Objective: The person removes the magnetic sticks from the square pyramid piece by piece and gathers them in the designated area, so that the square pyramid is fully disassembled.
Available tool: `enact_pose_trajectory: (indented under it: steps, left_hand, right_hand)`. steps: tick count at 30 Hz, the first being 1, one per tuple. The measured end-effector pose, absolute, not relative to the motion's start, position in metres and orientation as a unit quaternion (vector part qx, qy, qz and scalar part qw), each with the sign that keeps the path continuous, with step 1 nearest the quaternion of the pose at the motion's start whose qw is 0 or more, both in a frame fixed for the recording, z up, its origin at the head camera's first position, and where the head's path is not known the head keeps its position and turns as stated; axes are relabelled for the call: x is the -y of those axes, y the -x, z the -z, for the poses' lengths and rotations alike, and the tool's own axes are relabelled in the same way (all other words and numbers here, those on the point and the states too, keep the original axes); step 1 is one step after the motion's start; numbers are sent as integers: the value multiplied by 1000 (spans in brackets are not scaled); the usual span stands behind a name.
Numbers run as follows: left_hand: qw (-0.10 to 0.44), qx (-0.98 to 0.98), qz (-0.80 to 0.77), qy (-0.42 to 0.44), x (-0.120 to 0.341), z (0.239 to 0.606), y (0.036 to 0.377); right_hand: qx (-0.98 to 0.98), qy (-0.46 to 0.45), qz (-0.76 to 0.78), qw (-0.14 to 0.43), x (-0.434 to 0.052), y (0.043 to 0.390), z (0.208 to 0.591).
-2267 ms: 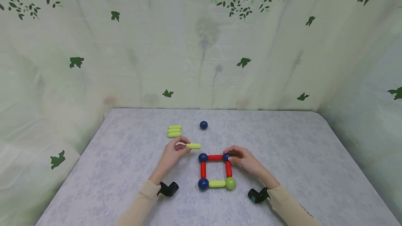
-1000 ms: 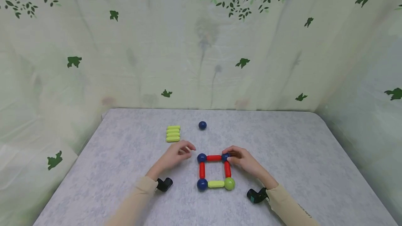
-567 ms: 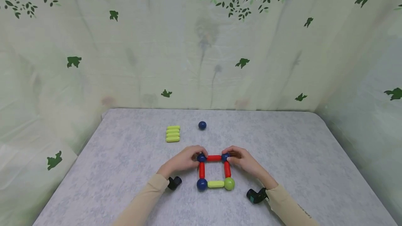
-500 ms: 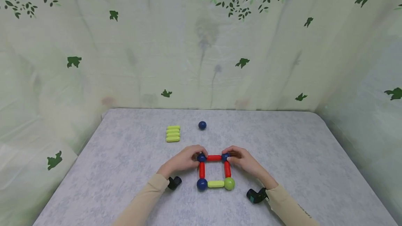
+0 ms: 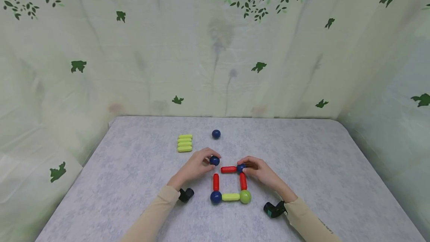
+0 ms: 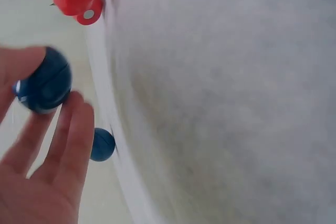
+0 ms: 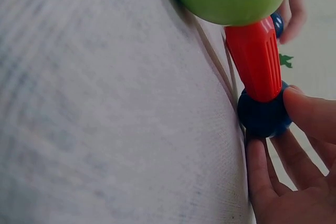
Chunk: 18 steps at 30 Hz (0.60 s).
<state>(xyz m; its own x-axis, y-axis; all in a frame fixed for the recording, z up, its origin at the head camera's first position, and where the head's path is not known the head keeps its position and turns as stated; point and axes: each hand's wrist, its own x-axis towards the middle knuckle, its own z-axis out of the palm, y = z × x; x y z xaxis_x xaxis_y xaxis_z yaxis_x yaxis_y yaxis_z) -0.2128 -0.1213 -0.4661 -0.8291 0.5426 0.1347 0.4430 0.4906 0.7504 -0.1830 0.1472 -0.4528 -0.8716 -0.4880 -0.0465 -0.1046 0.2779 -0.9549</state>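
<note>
My left hand pinches a dark blue ball between thumb and fingers, apart from the red rods below it. In the left wrist view the same ball shows a seam round it. My right hand grips another blue ball at the far right corner of a frame. One red rod runs left from that corner and ends free. Another red rod joins it to a green ball. A yellow-green rod links this to a blue ball, with an upright red rod behind it.
Several yellow-green rods lie in a row at the back left. A loose blue ball sits right of them on the grey table. A printed curtain stands behind the table.
The left hand set a yellow-green rod down with the others, then took hold of the frame's far left ball and pulled it off, away from both red rods. The right hand stays put.
</note>
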Motion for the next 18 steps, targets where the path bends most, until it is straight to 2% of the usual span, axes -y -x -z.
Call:
enact_pose_trajectory:
  steps: [3,11,18]
  left_hand:
    - [37,-856,-452,-247,119,466,220]
    - [28,-856,-499,-135,106,472,247]
    - [16,-863,-491,-115,89,477,270]
  right_hand:
    - [-783,188,569,167,-147,183,452]
    - [-785,185,567,169,-145,182,451]
    - [-781,190,570,168,-146,182,451]
